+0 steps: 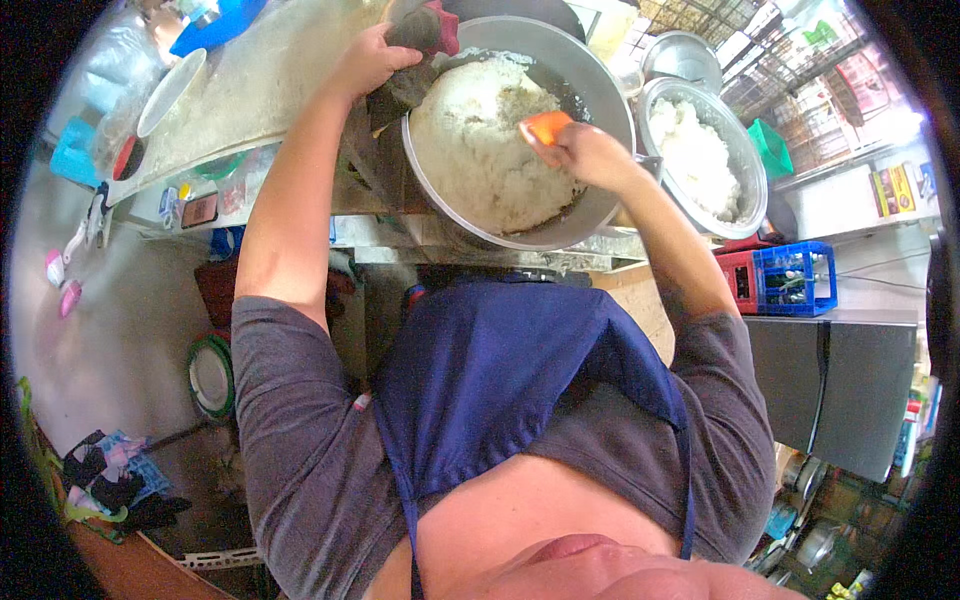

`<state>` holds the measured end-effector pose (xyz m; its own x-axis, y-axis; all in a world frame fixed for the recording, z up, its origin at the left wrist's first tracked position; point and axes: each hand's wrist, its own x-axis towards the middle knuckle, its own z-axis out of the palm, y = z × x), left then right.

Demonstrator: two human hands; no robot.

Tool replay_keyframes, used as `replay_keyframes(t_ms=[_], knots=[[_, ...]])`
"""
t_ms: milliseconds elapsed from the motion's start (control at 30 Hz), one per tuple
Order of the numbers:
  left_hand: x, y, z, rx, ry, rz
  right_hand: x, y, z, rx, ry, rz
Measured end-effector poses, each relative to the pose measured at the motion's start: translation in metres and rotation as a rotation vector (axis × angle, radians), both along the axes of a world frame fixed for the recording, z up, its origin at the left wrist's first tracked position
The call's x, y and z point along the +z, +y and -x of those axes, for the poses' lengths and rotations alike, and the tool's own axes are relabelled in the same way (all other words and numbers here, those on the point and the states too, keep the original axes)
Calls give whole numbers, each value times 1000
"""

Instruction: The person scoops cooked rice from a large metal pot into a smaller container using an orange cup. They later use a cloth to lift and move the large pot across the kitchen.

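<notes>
A large metal pot [600,67] holds a broad mound of cooked white rice [480,150]. The rice has pulled away from the pot's wall at the far right, where a dark bottom shows. My right hand [596,157] grips an orange plastic scoop [546,126] over the right part of the mound; whether its edge is in the rice I cannot tell. At the pot's upper left, my left hand [379,64] holds a dark cloth [412,86] against the rim. Right of the pot stands a metal basin [756,184] with loose white rice [694,154] in it.
A round metal lid [681,60] lies behind the basin. Blue and red crates [795,277] sit on a grey refrigerator [862,390] at my right. Along the left runs a worn counter [262,82], with a phone [200,211] on the shelf below it.
</notes>
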<state>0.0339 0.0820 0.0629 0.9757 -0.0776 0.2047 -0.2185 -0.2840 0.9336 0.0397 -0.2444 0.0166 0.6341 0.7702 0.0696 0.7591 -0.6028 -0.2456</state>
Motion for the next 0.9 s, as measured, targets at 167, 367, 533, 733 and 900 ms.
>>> replay_keyframes(t_ms=[167, 367, 533, 733, 900], knots=[[5, -5, -2, -30, -32, -34, -77, 29, -57, -201, -58, 135], [2, -1, 4, -9, -29, -34, -125, 66, -31, -305, 220, -126], [3, -6, 5, -28, -49, -23, -108, 70, -25, -263, 688, -274], [0, -6, 0, -48, -43, -47, -88, 75, -36, -137, 1132, -313], [-5, -1, -5, -6, -14, -48, -108, 86, -37, -153, 1427, -498]])
